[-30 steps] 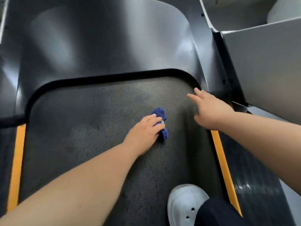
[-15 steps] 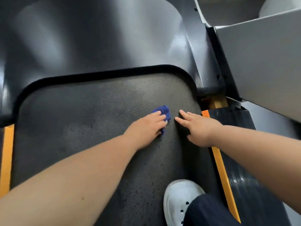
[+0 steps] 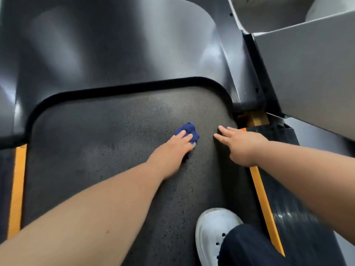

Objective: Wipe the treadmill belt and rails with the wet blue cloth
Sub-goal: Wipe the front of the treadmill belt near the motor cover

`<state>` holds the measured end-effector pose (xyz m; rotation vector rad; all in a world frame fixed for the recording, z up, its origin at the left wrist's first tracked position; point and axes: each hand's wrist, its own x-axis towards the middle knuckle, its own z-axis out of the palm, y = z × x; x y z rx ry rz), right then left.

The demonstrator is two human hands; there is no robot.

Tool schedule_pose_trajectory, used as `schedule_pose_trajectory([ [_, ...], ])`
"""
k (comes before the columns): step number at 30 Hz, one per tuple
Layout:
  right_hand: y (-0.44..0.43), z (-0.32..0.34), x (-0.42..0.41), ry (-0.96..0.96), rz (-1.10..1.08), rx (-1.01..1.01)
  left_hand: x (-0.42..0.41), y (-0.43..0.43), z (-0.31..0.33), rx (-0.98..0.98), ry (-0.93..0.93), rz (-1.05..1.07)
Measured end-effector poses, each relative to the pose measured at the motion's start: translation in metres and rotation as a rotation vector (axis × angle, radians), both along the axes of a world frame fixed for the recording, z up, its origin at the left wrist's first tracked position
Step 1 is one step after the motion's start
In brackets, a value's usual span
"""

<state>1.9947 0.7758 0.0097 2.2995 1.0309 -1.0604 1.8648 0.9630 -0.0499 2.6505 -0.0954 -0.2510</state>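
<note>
The dark textured treadmill belt (image 3: 99, 150) fills the middle of the head view, with damp specks on it. My left hand (image 3: 171, 152) presses a bunched wet blue cloth (image 3: 190, 130) flat onto the belt, right of its centre. The cloth shows only past my fingertips; the rest is hidden under the palm. My right hand (image 3: 242, 144) lies palm down with fingers spread at the belt's right edge, a short gap right of the cloth. The ribbed black right rail (image 3: 292, 214) runs beside an orange strip (image 3: 261, 196). Another orange strip (image 3: 17, 189) borders the left rail.
The glossy black motor cover (image 3: 115, 45) rises ahead of the belt behind a rounded black lip. A grey panel (image 3: 311, 73) stands at the upper right. A white shoe (image 3: 213, 233) and dark trouser leg (image 3: 255, 246) rest on the belt at the bottom right.
My right hand came off the right rail corner and moved left onto the belt edge, close to the cloth. My left hand with the cloth stayed near the same spot, fingers shifting slightly.
</note>
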Motion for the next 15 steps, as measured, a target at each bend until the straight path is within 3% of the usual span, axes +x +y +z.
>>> schedule_pose_trajectory([
  [1,-0.004,0.001,0.002,-0.022,-0.005,-0.006,-0.002,0.014,0.001,-0.004,0.032,-0.12],
  [3,-0.01,0.002,0.0,-0.043,-0.007,-0.005,-0.007,0.046,0.004,-0.02,0.007,-0.043],
  [5,-0.013,0.001,-0.007,-0.048,0.005,0.002,-0.017,0.086,0.002,0.018,-0.079,0.382],
  [7,-0.013,0.001,-0.013,-0.049,0.004,0.008,-0.025,0.106,0.001,0.09,-0.023,0.827],
  [9,-0.01,0.004,-0.014,-0.05,-0.007,-0.003,-0.015,0.089,0.004,0.122,0.095,1.04],
  [10,-0.008,0.007,-0.015,-0.051,-0.013,-0.013,-0.008,0.069,0.005,0.144,0.117,1.039],
  [12,-0.004,0.01,-0.017,-0.06,-0.016,-0.033,0.006,0.019,0.009,0.11,0.036,0.845],
  [15,-0.003,0.009,-0.015,-0.069,0.011,-0.044,0.01,-0.039,0.017,-0.015,0.054,0.103],
])
